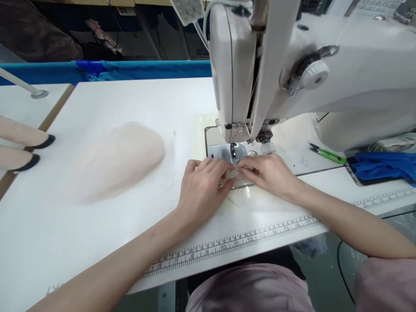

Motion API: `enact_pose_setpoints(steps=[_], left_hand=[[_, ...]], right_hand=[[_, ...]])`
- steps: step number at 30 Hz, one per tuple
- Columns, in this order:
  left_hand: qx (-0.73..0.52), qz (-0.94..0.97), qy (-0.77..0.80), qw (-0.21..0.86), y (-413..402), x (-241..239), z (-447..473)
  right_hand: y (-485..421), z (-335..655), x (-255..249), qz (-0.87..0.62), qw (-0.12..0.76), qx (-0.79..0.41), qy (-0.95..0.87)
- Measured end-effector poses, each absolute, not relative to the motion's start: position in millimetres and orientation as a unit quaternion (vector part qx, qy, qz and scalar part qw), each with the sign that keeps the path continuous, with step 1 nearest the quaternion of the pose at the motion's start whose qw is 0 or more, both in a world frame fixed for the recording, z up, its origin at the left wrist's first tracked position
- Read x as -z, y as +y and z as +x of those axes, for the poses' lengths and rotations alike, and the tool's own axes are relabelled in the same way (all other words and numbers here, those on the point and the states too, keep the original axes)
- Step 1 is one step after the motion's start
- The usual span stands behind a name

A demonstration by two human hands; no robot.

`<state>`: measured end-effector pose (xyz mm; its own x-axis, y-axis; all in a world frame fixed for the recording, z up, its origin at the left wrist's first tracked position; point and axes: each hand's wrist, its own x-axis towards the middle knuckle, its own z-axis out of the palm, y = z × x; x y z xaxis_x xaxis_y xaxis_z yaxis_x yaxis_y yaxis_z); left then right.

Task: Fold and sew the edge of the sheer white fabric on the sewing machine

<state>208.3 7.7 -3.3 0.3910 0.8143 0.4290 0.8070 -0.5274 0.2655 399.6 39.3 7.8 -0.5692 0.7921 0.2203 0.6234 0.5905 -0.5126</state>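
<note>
Both hands meet just near of the sewing machine [292, 78] needle; the left hand [203, 186] lies flat, fingers pressed on a small sheer fabric piece [234, 177] over the metal plate [217, 151]; the right hand [269, 173] pinches that piece's right edge; a pale fabric stack [120, 158] sits on the bench [97, 225] to the left; green snips [326, 154] lie far right.

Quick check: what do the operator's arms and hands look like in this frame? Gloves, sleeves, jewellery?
Both hands are bare: the left hand and right hand show no gloves, rings or watch. Both forearms are uncovered to the frame edge, with no sleeve cuffs in view. Nails look short and unpainted. No cables or markings on either arm.
</note>
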Motion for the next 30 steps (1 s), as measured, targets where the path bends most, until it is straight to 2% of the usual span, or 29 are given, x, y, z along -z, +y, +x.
enact_pose_setpoints(steps=[6,9,13,18,22,30], left_hand=[[-0.254,0.866,0.403,-0.153,3,3,207],[-0.241,0.878,0.363,-0.199,-3,2,209],[-0.217,0.891,0.367,-0.156,-9,-1,209],[-0.207,0.891,0.385,-0.124,-7,0,209],[-0.202,0.888,0.391,-0.131,-2,1,209],[-0.199,0.882,0.408,-0.128,-3,0,208]], right_hand=[[44,397,-3,-0.432,0.200,-0.127,-0.870],[46,398,-3,-0.431,0.174,-0.075,-0.882],[45,402,-3,-0.407,0.147,0.034,-0.901],[37,406,-3,-0.337,0.228,0.092,-0.909],[35,405,-1,-0.324,0.209,0.154,-0.910],[40,405,3,-0.358,0.156,0.133,-0.911]])
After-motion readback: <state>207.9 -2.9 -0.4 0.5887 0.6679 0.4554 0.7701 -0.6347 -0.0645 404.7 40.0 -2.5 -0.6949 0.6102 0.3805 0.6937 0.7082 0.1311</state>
